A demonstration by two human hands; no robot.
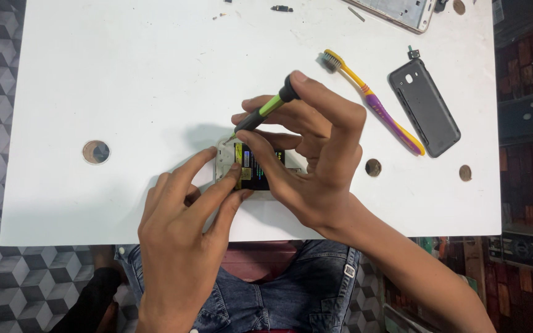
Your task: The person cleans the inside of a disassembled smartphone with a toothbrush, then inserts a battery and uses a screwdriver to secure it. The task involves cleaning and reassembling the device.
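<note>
Phone (251, 165), opened, lying near the worktop (124, 92) edge: I am pinning it with left hand (183, 231) fingers so it cannot slide, right hand (316, 160) pinching screwdriver (263, 111), tip angled into its upper corner.

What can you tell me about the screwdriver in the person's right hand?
The screwdriver is slim, with a green and black handle, a black cap and a thin metal tip. It is tilted, tip down-left, on the opened phone. The right hand pinches it, one finger on the cap. The left hand steadies the phone.
</note>
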